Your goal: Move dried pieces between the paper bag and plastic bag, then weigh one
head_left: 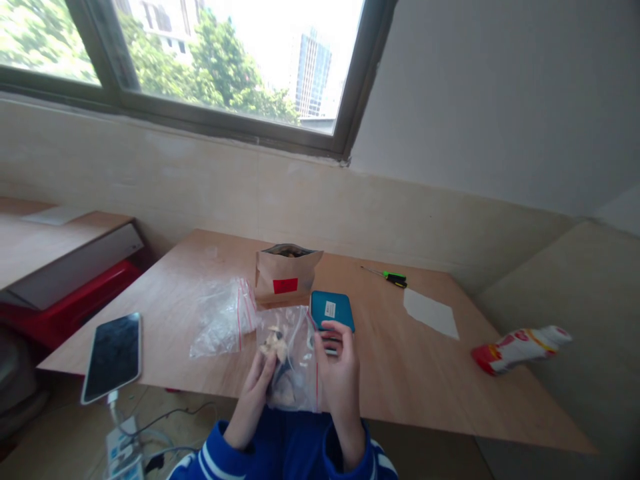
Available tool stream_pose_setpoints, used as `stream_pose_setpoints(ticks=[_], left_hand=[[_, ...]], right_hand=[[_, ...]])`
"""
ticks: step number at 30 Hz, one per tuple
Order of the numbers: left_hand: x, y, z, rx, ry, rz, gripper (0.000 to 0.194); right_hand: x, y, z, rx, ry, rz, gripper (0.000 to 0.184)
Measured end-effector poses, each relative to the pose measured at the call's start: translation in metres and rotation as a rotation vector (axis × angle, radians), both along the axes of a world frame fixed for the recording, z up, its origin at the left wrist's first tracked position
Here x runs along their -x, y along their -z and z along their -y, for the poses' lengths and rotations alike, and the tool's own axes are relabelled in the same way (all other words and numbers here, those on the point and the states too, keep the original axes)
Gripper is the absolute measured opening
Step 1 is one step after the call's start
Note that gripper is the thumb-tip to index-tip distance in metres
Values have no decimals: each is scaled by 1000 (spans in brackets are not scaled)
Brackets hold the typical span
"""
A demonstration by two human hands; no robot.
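Bag (295, 383), clear and striped red along its right edge, lies between the hands, just above the lap at the desk's (400, 393) near edge. The left hand's (256, 387) grip is closed on its left side by pale pieces (274, 343); the right hand (341, 367) is nearer the striped edge, grip unclear. Beyond stands an open paper bag (267, 283) with dark contents.

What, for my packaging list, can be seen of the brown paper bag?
The brown paper bag stands upright on the wooden table, with a red rectangular label on its front. Its open mouth shows a dark interior and brownish contents too small to identify. A crumpled clear plastic bag lies close by; contact is unclear.
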State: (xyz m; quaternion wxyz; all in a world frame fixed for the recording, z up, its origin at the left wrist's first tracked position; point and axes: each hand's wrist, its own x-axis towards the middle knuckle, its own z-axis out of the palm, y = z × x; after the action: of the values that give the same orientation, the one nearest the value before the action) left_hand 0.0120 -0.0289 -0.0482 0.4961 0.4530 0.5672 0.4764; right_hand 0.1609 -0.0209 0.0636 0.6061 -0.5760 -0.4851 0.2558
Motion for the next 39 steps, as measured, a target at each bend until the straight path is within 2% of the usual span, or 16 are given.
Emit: stream_pose_setpoints(ticks=[2, 5, 7, 11, 13, 16, 19, 23, 27, 31, 35, 39], left_hand=[[-1, -7, -2, 22, -22, 4, 71], [-3, -22, -5, 13, -1, 26, 78], [-5, -33, -6, -10, 7, 40, 81], [-6, -48, -4, -135, 108, 114, 70], [-5, -51, -3, -171, 126, 124, 65], [-3, -52, -4, -163, 79, 116, 63], [-2, -51, -5, -129, 12, 153, 64], [-2, -50, -7, -37, -97, 242, 64], [1, -50, -12, 106, -192, 326, 54], [4, -51, -16, 297, -234, 465, 53], [4, -53, -15, 237, -243, 615, 56], [5, -59, -13, 231, -239, 650, 60]], right_hand=[[1, -3, 2, -70, -40, 179, 4], [4, -6, 4, -62, -214, 275, 12], [7, -3, 3, 11, -286, 236, 8], [15, 9, -4, 174, -493, 56, 40], [20, 17, -8, 224, -566, -46, 48], [26, 26, -12, 286, -591, -163, 52], [27, 31, -14, 320, -596, -190, 52], [27, 30, -14, 308, -546, -183, 47], [26, 26, -15, 279, -543, -280, 41], [20, 18, -24, 243, -507, -388, 43], [13, 1, -44, 214, -522, -507, 48], [13, -22, -66, 123, -535, -501, 48]])
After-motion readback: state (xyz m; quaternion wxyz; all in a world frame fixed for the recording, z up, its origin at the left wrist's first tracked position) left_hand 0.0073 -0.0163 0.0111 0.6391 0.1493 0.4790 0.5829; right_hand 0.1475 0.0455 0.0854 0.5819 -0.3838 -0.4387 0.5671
